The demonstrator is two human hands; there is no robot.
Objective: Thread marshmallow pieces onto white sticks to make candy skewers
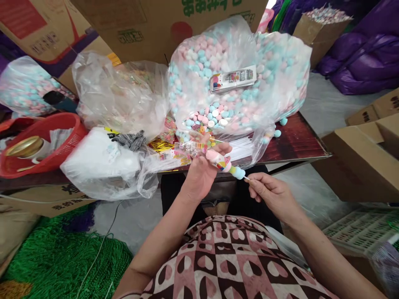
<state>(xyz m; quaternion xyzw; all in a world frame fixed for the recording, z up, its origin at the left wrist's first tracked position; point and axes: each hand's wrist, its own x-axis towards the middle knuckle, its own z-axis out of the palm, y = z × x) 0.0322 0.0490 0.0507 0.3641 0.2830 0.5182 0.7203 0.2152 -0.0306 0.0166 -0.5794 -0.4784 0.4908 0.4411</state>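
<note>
Candy skewer (238,172): slants between both hands at the worktop's (294,143) near edge; blue, yellow-green and pink puffy pieces show, with a printed wrapper (222,162) on the upper part.
Left hand (202,172): fingers curled around the wrapped upper part, supporting it.
Right hand (269,189): thumb and fingers pinch the bare lower end of the skewer's stick.
Step in hand: seemingly settling the skewer and its wrapper together; whether the stick is being pushed, pulled or turned cannot be told.
Next move calls for: probably a light left grasp and a straight, steady stick, as the soft-looking pieces could squash or slip.
Just beyond the left hand: a clear candy packet (190,147), perhaps touching its fingers, and a bundle of white sticks (241,148).
Back of worktop: a large clear bag of candies (212,50), a stack of printed cards (233,79) resting on it.
Left side: a crumpled clear bag (121,95), a white-filled bag (99,162) and a red basket (73,132).
In the way: bag plastic crowds the sticks; two loose blue candies (283,121) lie to the right, well apart from the skewer.
</note>
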